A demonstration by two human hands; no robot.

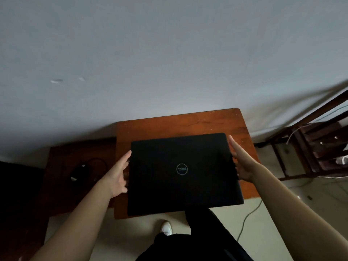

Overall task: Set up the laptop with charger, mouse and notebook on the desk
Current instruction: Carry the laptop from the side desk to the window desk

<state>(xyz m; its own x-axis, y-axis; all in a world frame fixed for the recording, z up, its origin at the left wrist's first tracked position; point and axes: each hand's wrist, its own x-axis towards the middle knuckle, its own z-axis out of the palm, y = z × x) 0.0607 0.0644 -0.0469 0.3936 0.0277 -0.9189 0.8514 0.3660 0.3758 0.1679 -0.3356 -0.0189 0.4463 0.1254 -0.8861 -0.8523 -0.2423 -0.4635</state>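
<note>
A closed black laptop (183, 173) with a round logo on its lid is over the small reddish-brown wooden desk (188, 123); its near edge overhangs the desk's front. My left hand (117, 173) grips its left side, fingers under the edge. Along its right side lies my right hand (243, 162), which also holds it. On a darker, lower surface to the left lies a black charger with a coiled cable (84, 170). I see no mouse or notebook.
A pale wall stands right behind the desk. A dark wooden rack (316, 147) with white cables is at the right. A grey cable (248, 217) runs over the tiled floor. My legs and a white shoe (166, 227) are below the desk.
</note>
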